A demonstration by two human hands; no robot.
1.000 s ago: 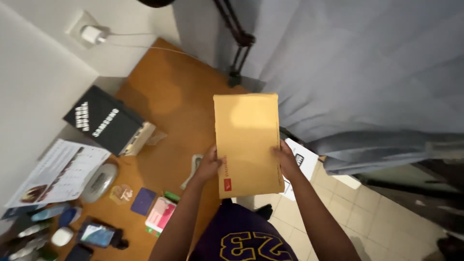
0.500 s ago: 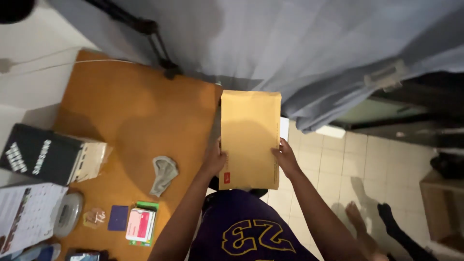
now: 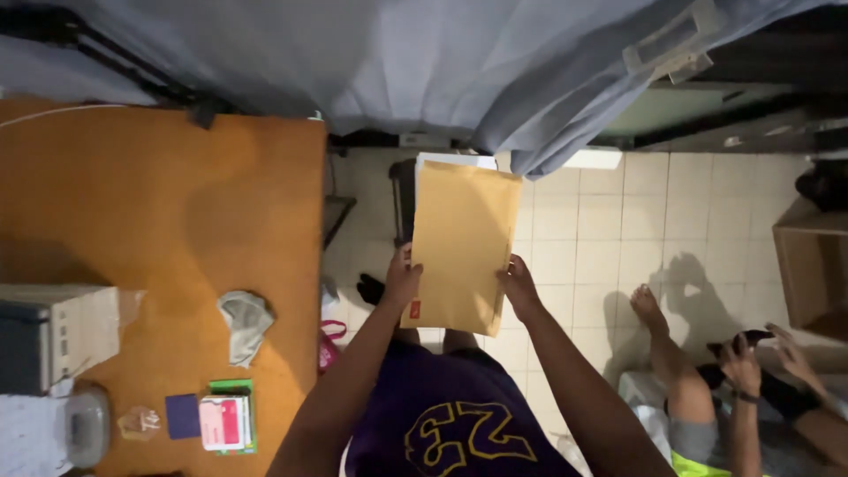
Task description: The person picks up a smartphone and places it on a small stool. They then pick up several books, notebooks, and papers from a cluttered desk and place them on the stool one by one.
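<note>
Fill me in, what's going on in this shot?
A person holds a tan padded envelope upright in front of them, left hand on its left edge, right hand on its right edge, over the tiled floor. An orange table stands to their left with a crumpled cloth and small cards on it. Another person sits on the floor at right.

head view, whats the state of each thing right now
envelope: held upright in both hands, white sheets showing at its top
left hand: gripping envelope's left edge
right hand: gripping envelope's right edge
cloth: crumpled on the table
curtain: hanging, drawn
</note>
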